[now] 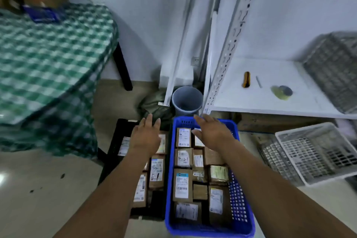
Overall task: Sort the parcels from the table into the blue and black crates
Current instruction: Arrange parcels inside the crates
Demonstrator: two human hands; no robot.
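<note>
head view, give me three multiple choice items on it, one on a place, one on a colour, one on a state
1. Where does the grey bin stand?
A. on the white shelf
B. on the floor beyond the blue crate
C. on the table

2. What colour is the tablecloth?
A. red and white check
B. plain blue
C. green and white check

3. How are the left hand and right hand?
A. both open, holding nothing
B. each gripping a parcel
C. both gripping the black crate

Answers:
1 B, the bin sits on the floor past the blue crate's far end.
2 C, green and white squares cover the cloth.
3 A, the fingers are spread above the crates with nothing in them.
</note>
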